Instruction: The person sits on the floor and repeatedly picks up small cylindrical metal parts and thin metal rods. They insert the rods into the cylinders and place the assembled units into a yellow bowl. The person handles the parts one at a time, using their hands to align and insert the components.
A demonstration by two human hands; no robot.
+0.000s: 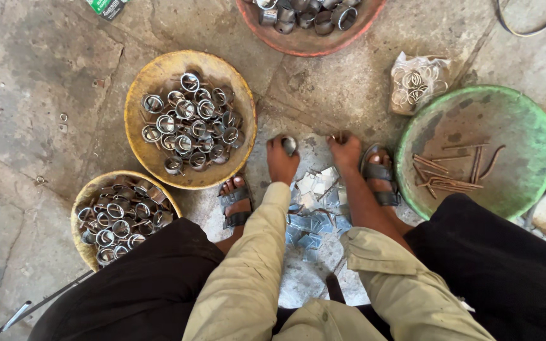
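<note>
Head view: work is done on a stone floor (26, 113), between the person's sandalled feet. The left hand (281, 161) is closed on a small metal ring (289, 146), held at the fingertips just above the floor. The right hand (345, 150) is pinched shut on something small and brownish; what it is cannot be told. Flat shiny metal pieces (316, 196) are heaped on the floor just under both wrists. Finished rings are piled in a yellow basin (159, 76) at the left, with more in a second basin (86, 196) nearer the left knee and a red basin (304, 43) at the top edge. Rusty rods (450, 173) lie in a green basin (519, 120) at the right. A bag of rings (415, 82) sits near it. Judged: the ring is best kept steady and square to the floor, fingertips kept clear of the sharp flat pieces.
</note>
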